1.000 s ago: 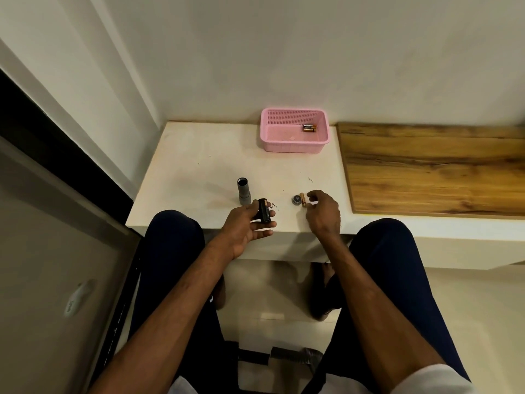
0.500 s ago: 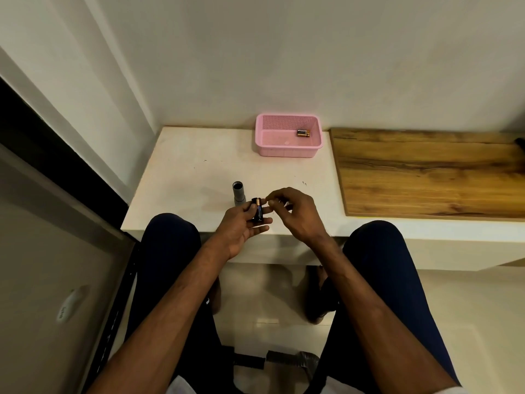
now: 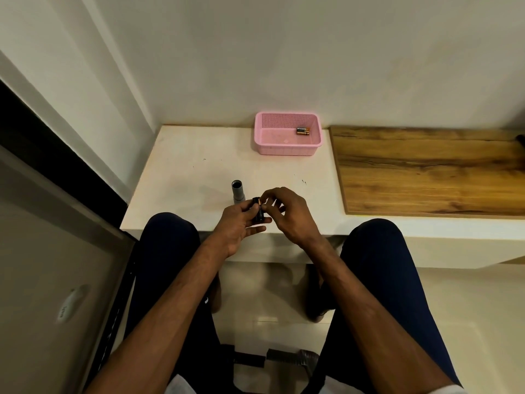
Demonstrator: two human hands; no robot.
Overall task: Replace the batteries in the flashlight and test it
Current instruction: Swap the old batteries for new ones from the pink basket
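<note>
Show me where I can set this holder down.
Bare: the white table left of the grey tube, and the strip between the pink basket and the hands. The wooden board is mostly bare. Crowded: the front edge, where the left hand grips the black holder and the right hand pinches a battery.

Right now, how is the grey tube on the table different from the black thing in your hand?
The grey tube is pale grey; the black part is black. The grey tube stands upright on the table, untouched; the left hand holds the black part. The grey tube's open top looks empty; the right hand pinches a battery at the black part's top. Both are short and round.
</note>
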